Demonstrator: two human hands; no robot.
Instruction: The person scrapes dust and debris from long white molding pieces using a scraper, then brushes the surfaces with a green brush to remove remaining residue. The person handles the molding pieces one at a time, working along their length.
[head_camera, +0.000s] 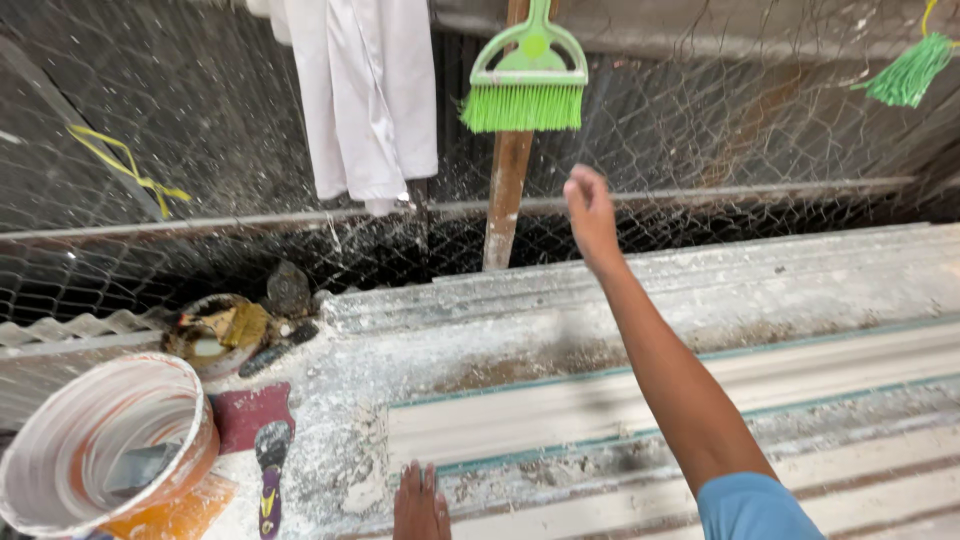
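We see the right hand (590, 212) raised with its fingers curled loosely together, gripping nothing, just below the stiff green bristles of a plastic brush (525, 72) hanging against a wooden post (507, 200) and wire mesh (760, 130). The left hand (420, 505) lies flat, fingers together, on the powdery white plaster slab (620, 400). A round plaster-crusted bucket (95, 450) sits to the left, and smooth white cloth (365, 95) hangs above

Glossy green plastic brush (526, 75), white cloth (365, 95), wire mesh fence (750, 150), wooden post (505, 200), rough plaster-dusted surface (620, 300), plastic bucket (100, 445).
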